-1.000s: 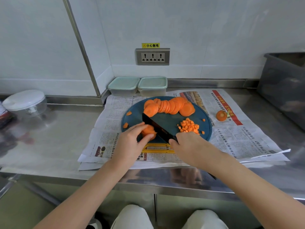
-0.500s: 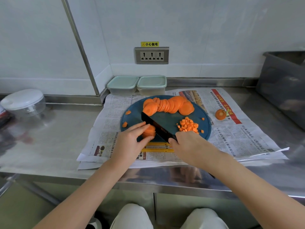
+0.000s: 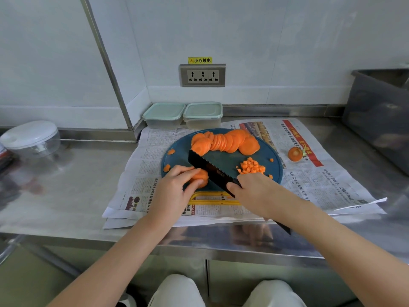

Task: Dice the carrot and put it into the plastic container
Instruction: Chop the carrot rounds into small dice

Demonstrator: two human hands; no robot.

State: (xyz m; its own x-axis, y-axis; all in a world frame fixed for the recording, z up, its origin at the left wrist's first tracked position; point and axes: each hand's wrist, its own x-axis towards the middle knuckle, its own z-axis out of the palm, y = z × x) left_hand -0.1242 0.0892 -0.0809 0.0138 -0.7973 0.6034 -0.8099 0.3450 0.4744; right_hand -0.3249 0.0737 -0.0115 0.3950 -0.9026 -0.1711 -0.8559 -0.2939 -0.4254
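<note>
A round blue cutting board (image 3: 223, 161) lies on newspaper (image 3: 327, 182). Along its far edge runs a row of carrot slices (image 3: 225, 142); a small heap of diced carrot (image 3: 251, 167) sits at its right. My left hand (image 3: 172, 191) pinches a small stack of carrot slices (image 3: 200, 177) at the board's near left. My right hand (image 3: 254, 191) grips the handle of a black knife (image 3: 210, 170), whose blade rests against the right side of that stack. Two lidded plastic containers (image 3: 163, 115) (image 3: 202, 114) stand behind the board by the wall.
A carrot end (image 3: 295, 154) lies on the newspaper right of the board. A clear chopper bowl with white lid (image 3: 31, 139) stands at far left, a dark bin (image 3: 380, 116) at far right. The steel counter's front edge runs below my forearms.
The knife blade has edged slightly left into the held carrot stack; my hands and the board stay in nearly the same place.
</note>
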